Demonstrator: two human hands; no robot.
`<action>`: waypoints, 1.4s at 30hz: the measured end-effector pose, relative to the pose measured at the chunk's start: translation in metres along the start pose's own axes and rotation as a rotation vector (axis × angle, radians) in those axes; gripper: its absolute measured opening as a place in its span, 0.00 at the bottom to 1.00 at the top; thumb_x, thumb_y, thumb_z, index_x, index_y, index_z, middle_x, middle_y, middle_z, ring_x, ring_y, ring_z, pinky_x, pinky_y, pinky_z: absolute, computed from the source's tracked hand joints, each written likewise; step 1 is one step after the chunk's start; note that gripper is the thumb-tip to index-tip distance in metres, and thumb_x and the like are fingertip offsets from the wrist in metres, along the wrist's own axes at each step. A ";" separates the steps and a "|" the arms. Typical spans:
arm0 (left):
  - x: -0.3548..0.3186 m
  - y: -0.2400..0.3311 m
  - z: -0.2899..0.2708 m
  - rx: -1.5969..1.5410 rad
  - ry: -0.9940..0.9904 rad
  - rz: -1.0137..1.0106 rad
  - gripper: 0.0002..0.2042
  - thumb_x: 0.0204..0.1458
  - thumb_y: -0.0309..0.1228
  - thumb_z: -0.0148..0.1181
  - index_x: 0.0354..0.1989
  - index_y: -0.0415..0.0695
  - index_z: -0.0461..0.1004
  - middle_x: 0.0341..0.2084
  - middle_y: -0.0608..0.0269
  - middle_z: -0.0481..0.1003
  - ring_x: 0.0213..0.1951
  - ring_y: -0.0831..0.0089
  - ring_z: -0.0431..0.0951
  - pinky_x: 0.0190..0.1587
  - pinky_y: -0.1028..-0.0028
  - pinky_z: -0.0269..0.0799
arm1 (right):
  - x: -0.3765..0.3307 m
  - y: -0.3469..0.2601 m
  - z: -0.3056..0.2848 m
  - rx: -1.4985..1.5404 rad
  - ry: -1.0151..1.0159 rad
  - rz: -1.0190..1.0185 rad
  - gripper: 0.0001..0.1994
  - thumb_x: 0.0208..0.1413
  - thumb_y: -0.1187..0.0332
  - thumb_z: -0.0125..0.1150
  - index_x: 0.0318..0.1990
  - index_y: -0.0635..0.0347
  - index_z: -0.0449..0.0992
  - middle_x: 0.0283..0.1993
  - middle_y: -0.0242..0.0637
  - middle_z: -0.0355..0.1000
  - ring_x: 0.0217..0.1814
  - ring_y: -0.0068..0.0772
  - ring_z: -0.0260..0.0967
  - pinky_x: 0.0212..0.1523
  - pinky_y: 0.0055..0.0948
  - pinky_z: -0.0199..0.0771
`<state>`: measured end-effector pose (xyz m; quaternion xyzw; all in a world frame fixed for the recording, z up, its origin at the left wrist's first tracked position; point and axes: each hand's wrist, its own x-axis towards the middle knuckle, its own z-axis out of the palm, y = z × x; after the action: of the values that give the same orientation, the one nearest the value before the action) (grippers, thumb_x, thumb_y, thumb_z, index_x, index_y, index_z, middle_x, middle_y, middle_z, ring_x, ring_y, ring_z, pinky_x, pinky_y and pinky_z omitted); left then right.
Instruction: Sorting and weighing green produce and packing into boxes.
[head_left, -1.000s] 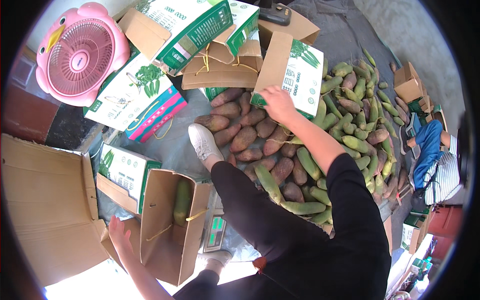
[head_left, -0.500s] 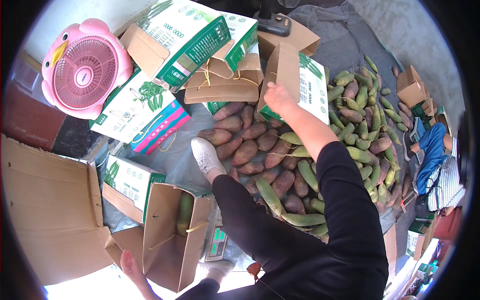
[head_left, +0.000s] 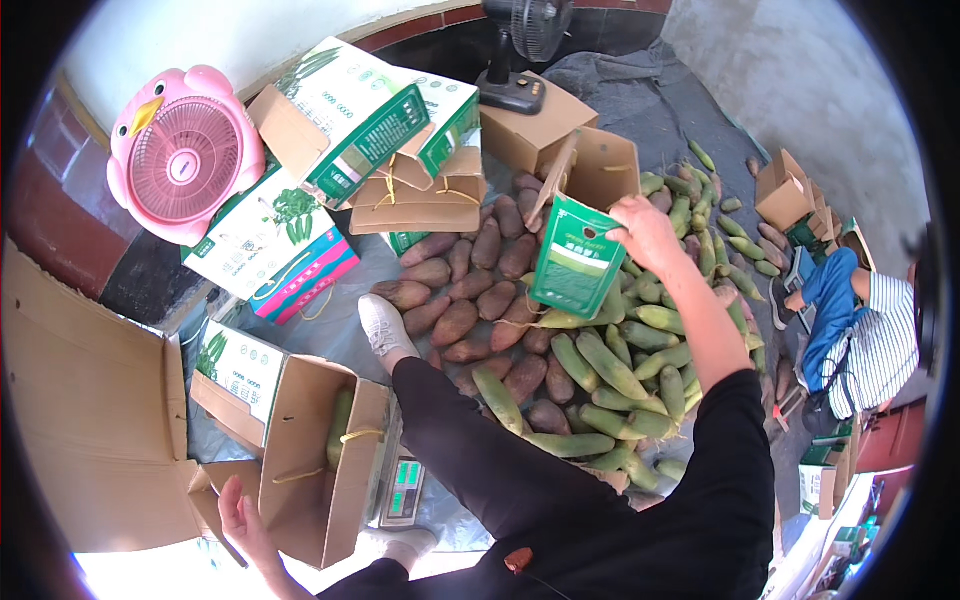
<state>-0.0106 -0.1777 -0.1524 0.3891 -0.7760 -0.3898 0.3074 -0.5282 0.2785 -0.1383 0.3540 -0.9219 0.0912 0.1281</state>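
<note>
My right hand [head_left: 645,232] grips the upper edge of an open cardboard box [head_left: 578,262] with a green end panel. This box is tilted above the heap, its brown inside showing. Beneath and around it lie long green radishes [head_left: 655,340] and reddish-brown roots [head_left: 455,325]. At lower left my left hand [head_left: 240,518] is open beside a second open carton [head_left: 285,500], with its fingers apart. Inside that carton a green radish [head_left: 340,428] is visible. The carton sits against a scale with a lit green display [head_left: 405,485].
A pink fan [head_left: 182,160] stands at the far left near stacked cartons [head_left: 375,125]. A black fan [head_left: 515,90] rests on a brown box behind the heap. Another person [head_left: 870,335] sits at the right. A large cardboard flap [head_left: 90,420] spreads along the left.
My right hand has swung the box nearer and turned it, so its green end and open inside now show. My view has shifted slightly. My left hand stays by the carton.
</note>
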 end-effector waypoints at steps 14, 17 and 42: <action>-0.084 0.238 0.237 0.169 -0.782 0.855 0.35 0.35 0.29 0.71 0.57 0.49 0.66 0.61 0.54 0.58 0.64 0.51 0.53 0.62 0.57 0.55 | -0.145 -0.096 -0.030 0.085 -0.041 -0.157 0.07 0.40 0.68 0.63 0.24 0.54 0.70 0.28 0.31 0.64 0.36 0.35 0.64 0.32 0.32 0.67; -0.110 0.240 0.275 0.366 -0.833 0.931 0.36 0.35 0.32 0.71 0.58 0.52 0.64 0.58 0.59 0.61 0.64 0.55 0.53 0.57 0.58 0.60 | -0.153 -0.107 -0.037 0.038 -0.110 -0.225 0.04 0.42 0.67 0.61 0.25 0.52 0.71 0.28 0.28 0.64 0.37 0.31 0.64 0.32 0.30 0.67; -0.093 0.238 0.147 0.011 -0.203 0.714 0.07 0.32 0.23 0.62 0.24 0.47 0.77 0.24 0.65 0.73 0.31 0.64 0.75 0.33 0.68 0.68 | -0.078 -0.256 -0.181 0.046 0.322 -1.018 0.08 0.40 0.63 0.55 0.24 0.55 0.74 0.28 0.27 0.62 0.35 0.28 0.59 0.31 0.26 0.56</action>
<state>-0.1643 0.0482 -0.0423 0.0551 -0.8914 -0.2906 0.3434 -0.2679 0.1869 0.0301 0.7406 -0.6002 0.0908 0.2881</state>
